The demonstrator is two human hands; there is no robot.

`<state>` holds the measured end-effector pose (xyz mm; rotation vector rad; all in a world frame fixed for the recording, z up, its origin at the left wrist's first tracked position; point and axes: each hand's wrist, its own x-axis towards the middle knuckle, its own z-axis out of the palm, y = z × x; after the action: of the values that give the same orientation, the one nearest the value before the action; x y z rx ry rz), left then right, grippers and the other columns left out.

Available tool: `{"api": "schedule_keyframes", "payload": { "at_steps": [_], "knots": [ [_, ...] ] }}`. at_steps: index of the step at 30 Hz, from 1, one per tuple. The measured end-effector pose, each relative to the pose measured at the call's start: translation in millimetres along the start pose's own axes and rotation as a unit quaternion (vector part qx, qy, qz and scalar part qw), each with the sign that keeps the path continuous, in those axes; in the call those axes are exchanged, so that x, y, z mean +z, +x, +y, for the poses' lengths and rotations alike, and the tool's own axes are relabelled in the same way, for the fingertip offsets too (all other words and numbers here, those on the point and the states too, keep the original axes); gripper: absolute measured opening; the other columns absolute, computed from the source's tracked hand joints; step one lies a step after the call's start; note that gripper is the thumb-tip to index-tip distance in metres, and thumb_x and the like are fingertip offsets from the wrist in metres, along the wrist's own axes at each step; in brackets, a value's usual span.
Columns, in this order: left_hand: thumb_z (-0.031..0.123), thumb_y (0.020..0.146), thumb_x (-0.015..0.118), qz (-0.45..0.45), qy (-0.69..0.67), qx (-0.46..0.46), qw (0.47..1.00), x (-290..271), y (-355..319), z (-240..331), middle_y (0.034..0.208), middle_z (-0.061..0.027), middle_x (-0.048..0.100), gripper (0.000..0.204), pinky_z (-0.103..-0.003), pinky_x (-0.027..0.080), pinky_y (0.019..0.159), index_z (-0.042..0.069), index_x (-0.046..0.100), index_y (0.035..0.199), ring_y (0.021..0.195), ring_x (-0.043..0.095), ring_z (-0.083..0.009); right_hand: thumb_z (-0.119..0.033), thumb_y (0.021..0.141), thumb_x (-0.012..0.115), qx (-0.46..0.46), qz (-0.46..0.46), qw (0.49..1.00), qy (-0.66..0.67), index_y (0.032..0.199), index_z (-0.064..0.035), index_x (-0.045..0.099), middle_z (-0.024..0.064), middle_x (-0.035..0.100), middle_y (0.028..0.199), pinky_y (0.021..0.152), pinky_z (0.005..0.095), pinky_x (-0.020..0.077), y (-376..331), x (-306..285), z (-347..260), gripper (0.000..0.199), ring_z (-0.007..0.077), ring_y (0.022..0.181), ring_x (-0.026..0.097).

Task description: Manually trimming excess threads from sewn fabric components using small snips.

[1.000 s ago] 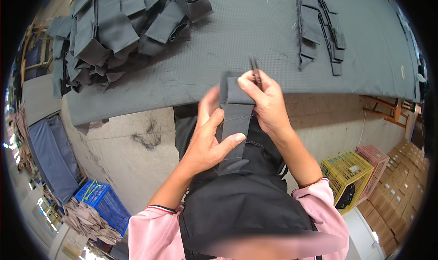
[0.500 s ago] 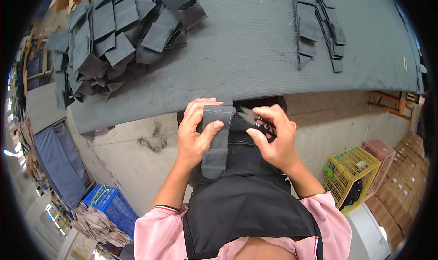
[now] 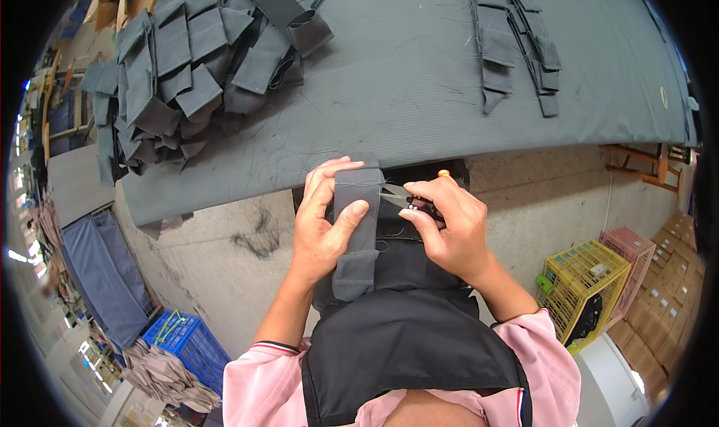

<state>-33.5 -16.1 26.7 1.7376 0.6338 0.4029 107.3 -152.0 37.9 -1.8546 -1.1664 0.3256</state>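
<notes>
Grey fabric strip point(image 3: 364, 234) sits gripped in the left hand point(image 3: 318, 232); the right hand point(image 3: 455, 221) grasps small snips point(image 3: 409, 199), blades near the strip's edge.

Bright, even light covers your left hand point(image 3: 318, 236), your right hand point(image 3: 458, 228) and the gripped cloth strip point(image 3: 364, 232), all fairly sharp. Soft shadow dims the floor point(image 3: 517, 187) right of your grip, beneath the table point(image 3: 404, 75). Far left of your grip, small glare spots point(image 3: 16, 255) burn white. Fisheye distortion bends outlying straight lines within a black, rounded border.
</notes>
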Motion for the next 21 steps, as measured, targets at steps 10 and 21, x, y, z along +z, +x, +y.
{"api": "schedule_keyframes", "payload": {
  "at_steps": [10,21],
  "knots": [
    [0.022,0.082,0.065,-0.035,0.025,0.04,0.998,-2.4,2.4,-1.3,0.122,-0.011,0.055,0.033,-0.041,0.031,0.103,-0.004,0.059,0.102,0.123,0.041,-0.0312,-0.006,0.074,0.07,0.09,-0.02,0.988,0.127,0.091,-0.0024,0.063,0.0075,0.064,0.078,0.055,0.0269,0.0472,-1.4,-3.8,8.0,0.018,0.0187,0.061,0.061],
    [0.016,0.081,0.066,-0.064,-0.015,0.049,0.997,-1.0,4.3,-0.3,0.123,-0.0121,0.054,0.026,-0.043,0.03,0.104,-0.003,0.058,0.097,0.125,0.04,-0.0329,-0.008,0.07,0.072,0.048,-0.118,0.985,0.114,0.088,-0.0025,0.064,0.0067,0.058,0.077,0.055,0.0298,0.044,19.5,-21.1,13.9,0.02,0.0189,0.065,0.056]
  ]
}}
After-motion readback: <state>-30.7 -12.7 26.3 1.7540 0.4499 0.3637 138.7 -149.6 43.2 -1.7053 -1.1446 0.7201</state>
